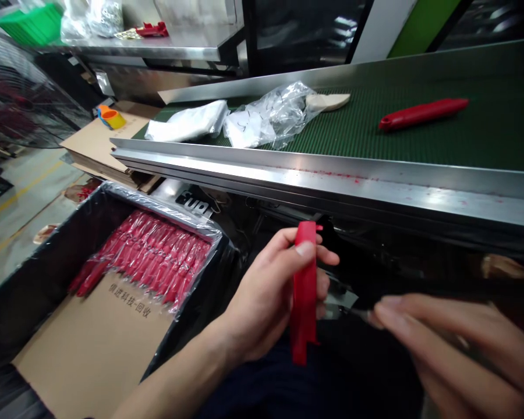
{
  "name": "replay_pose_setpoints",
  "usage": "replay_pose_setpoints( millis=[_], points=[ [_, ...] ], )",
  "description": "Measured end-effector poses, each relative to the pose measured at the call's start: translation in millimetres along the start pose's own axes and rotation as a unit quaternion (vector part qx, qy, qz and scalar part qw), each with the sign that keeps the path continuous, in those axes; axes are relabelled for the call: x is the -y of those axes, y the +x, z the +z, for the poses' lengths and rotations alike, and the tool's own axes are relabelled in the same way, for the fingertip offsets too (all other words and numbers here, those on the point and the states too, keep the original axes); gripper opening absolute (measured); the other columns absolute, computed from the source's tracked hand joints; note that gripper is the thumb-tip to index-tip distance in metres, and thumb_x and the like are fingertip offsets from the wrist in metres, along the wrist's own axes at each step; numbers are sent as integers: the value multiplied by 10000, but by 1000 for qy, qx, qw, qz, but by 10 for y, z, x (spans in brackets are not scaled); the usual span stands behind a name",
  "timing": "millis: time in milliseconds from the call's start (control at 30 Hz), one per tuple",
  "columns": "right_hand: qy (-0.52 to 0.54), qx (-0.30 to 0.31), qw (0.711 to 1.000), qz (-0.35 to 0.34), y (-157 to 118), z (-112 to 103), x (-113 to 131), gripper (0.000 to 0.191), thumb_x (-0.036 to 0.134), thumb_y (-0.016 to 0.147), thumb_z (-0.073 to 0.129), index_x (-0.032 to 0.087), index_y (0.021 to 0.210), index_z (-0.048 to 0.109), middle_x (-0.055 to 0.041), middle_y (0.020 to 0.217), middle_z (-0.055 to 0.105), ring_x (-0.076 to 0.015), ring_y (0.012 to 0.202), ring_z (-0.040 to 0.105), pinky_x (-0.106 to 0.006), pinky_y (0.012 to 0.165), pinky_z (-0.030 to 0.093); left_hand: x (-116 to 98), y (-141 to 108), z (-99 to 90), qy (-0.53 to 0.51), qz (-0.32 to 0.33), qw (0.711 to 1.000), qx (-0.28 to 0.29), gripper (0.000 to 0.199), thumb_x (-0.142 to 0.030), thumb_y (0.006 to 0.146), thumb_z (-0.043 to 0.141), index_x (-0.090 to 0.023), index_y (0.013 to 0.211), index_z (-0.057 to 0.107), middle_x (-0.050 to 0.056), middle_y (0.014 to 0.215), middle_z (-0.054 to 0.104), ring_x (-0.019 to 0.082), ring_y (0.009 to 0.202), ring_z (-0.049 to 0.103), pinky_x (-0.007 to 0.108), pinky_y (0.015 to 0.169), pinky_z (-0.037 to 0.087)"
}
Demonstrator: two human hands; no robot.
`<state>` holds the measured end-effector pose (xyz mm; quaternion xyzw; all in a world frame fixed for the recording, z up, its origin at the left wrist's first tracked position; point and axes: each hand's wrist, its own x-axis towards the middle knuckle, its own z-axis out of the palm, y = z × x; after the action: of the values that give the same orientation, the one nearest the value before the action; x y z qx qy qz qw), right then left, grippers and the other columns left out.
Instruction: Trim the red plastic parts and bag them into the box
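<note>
My left hand point(262, 291) grips a long red plastic part point(304, 297), held upright with the thumb on its front near the top. To its right, my right hand point(458, 343) is blurred, its thumb and fingers pinched on a thin pointed metal tool point(358, 312) whose tip points toward the red part without touching it. Another red part point(423, 114) lies on the green conveyor belt point(358, 137), beyond both hands.
A lined black crate point(26, 279) at the left holds wrapped red parts point(157, 250) and cardboard point(96, 349). Plastic bags point(275, 116) and a beige piece point(332, 102) lie on the belt, behind its metal rail point(253, 169). An orange tape roll point(113, 118) sits on stacked cardboard.
</note>
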<state>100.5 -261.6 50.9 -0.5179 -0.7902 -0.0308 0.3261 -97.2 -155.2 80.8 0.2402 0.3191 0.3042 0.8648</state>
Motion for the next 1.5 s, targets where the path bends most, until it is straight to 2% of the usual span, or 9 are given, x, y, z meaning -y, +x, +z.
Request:
replay_pose_setpoints(
  millis=[100, 267, 600, 833, 1000, 1133, 1300, 1500],
  points=[
    [-38, -6, 999, 8, 155, -43, -22, 599, 111, 876, 526, 327, 1434, 494, -77, 1189, 625, -234, 941, 644, -384, 756, 498, 44, -82, -21, 73, -10, 997, 19, 325, -244, 811, 749, -209, 1042, 522, -2, 991, 583, 42, 643, 511, 167, 548, 448],
    [-72, -5, 997, 40, 329, -5, 108, 556, 63, 888, 522, 278, 1400, 530, -102, 1147, 613, -260, 980, 601, -414, 826, 426, 57, -180, -31, 148, -8, 988, 34, 292, -275, 826, 753, -192, 1000, 534, -11, 952, 565, 22, 635, 501, 172, 570, 415],
    [-101, -2, 995, 8, 316, -42, 80, 481, 10, 875, 481, 206, 1306, 566, -103, 1096, 583, -245, 953, 558, -385, 800, 395, 77, -218, 16, 174, -20, 984, 38, 304, -301, 831, 745, -182, 1006, 525, -15, 891, 544, 28, 635, 495, 178, 588, 402],
    [-119, 10, 992, -31, 250, -9, -44, 572, 51, 878, 529, 213, 1426, 497, -115, 1142, 591, -262, 976, 559, -404, 816, 405, 63, -221, -17, 166, -31, 984, 63, 252, -297, 843, 724, -181, 976, 544, -18, 878, 538, 19, 591, 488, 138, 532, 419],
    [-49, -39, 995, 78, 226, -16, -16, 510, 49, 904, 547, 255, 1370, 561, -84, 1176, 593, -206, 1002, 589, -360, 819, 454, 104, -214, -49, 96, -66, 988, 97, 300, -276, 805, 751, -165, 966, 523, 24, 912, 606, 19, 549, 502, 131, 508, 431],
    [5, -51, 996, 70, 195, 13, 106, 464, -20, 877, 546, 196, 1279, 632, -89, 1152, 592, -178, 1011, 595, -320, 812, 466, 153, -176, -83, 23, -39, 995, 95, 249, -243, 838, 695, -186, 981, 499, 25, 946, 610, 28, 514, 514, 131, 440, 433],
    [30, -48, 994, 91, 192, 97, 216, 487, -18, 893, 528, 224, 1309, 604, -76, 1184, 573, -155, 1036, 586, -297, 819, 460, 201, -171, -105, -42, -47, 989, 133, 223, -225, 869, 643, -197, 1038, 500, 39, 969, 603, 16, 525, 512, 98, 433, 419],
    [45, -45, 993, 103, 189, 135, 224, 475, -8, 908, 514, 215, 1319, 592, -76, 1181, 569, -144, 1052, 581, -282, 835, 464, 229, -172, -119, -72, -46, 982, 170, 179, -190, 884, 581, -193, 1054, 524, 49, 972, 597, 21, 523, 522, 105, 429, 439]
  ],
)
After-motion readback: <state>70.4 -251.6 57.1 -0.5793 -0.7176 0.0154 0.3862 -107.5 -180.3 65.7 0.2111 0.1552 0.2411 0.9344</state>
